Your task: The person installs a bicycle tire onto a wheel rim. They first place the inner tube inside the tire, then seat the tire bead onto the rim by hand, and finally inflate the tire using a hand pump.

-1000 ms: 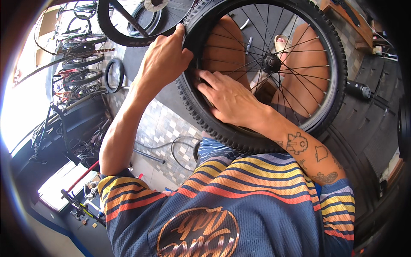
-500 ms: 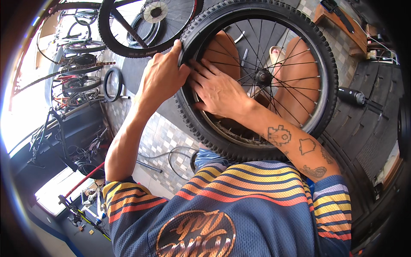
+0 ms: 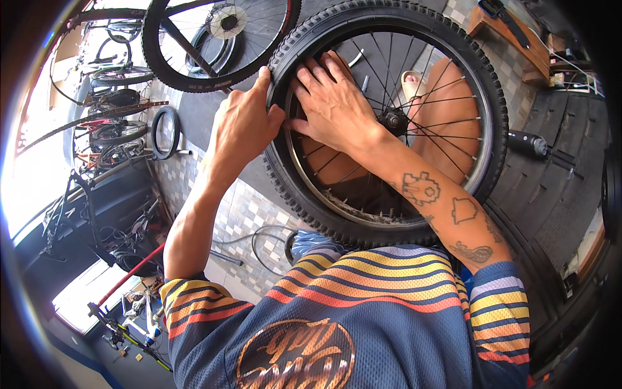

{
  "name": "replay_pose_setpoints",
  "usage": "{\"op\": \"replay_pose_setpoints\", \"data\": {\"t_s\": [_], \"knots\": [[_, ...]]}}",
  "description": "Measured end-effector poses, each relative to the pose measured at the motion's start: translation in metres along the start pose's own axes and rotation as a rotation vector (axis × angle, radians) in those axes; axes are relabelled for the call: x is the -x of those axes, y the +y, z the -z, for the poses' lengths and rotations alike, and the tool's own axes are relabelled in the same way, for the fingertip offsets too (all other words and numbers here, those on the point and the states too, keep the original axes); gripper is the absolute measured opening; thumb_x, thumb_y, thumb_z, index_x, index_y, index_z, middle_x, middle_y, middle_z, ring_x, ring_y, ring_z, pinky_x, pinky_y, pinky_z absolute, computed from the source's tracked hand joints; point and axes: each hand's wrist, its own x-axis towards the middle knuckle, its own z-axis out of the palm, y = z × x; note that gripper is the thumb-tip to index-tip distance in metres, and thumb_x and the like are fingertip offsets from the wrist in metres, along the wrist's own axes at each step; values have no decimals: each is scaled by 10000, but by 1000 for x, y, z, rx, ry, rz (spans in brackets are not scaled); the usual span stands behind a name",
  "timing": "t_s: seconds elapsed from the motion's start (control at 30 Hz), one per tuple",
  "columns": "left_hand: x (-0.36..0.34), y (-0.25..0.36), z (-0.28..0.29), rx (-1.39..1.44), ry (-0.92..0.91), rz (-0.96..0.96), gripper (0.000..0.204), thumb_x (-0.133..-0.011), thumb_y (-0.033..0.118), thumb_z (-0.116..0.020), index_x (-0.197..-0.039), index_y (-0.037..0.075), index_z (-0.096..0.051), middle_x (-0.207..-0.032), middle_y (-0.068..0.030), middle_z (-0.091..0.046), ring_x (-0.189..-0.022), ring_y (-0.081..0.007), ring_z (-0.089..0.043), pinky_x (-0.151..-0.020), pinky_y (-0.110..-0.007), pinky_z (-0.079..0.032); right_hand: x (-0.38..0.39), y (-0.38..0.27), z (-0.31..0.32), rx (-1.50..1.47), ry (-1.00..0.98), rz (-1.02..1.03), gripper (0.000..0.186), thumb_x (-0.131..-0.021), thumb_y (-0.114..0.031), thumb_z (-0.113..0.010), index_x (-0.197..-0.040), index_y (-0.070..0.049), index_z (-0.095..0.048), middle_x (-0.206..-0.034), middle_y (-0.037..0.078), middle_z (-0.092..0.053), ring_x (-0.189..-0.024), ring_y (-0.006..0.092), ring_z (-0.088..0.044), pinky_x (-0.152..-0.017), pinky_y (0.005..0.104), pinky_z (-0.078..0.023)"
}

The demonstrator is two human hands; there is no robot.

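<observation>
An upright-looking knobby black tire [image 3: 462, 205] is on a spoked wheel with a silver rim [image 3: 468, 170] and black hub [image 3: 392, 119], over my bare legs. My left hand [image 3: 242, 118] grips the tire's left side, index finger and thumb against it, other fingers curled. My right hand [image 3: 332, 107] lies inside the wheel at the upper left, fingers stretched and apart along the rim and tire's inner edge; its fingertips are partly in shadow.
Another bicycle wheel [image 3: 157, 58] is at the upper left, with bikes [image 3: 113, 133] and a loose tire [image 3: 173, 128] along the left. A wooden bench [image 3: 535, 65], black cylindrical tool [image 3: 529, 144], hose [image 3: 256, 253] and bike frame [image 3: 133, 334] surround me.
My right hand has moved upward along the inside of the rim, its fingers straightening. My left hand stays on the tire's left side. The view has shifted slightly.
</observation>
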Motion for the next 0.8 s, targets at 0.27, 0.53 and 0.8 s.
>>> {"op": "replay_pose_setpoints", "data": {"t_s": [0.27, 0.53, 0.8], "knots": [[-1, -14, -25, -65, 38, -33, 803, -948, 325, -780, -1626, 3, -494, -1069, -287, -773, -995, -440, -774, -886, -526, -610, 17, 17, 24, 184, 4, 40, 636, -929, -479, -821, -1342, -6, -717, -1490, 163, -639, -1435, 349, -582, -1295, 523, -364], [0, -59, -85, 890, 63, 273, 833, -961, 532, -852, -1621, 122, -553, -1419, -227, -688, -1333, -281, -626, -1145, -390, -472, 110, 165, 135, -15, 353, -580, 563, -1014, -490, -784, -1370, -59, -721, -1315, 189, -707, -1200, 364, -694, -1026, 448, -557], [-10, -52, -107, 1312, 110, 350, 440, -1102, 480, -711, -1133, 47, -784, -844, 84, -674, -700, -6, -550, -614, -214, -440, 166, 192, 137, -616, 32, -991, 967, -933, -702, -798, -1449, 95, -616, -1338, 195, -721, -1258, 264, -670, -1136, 362, -477]]}}
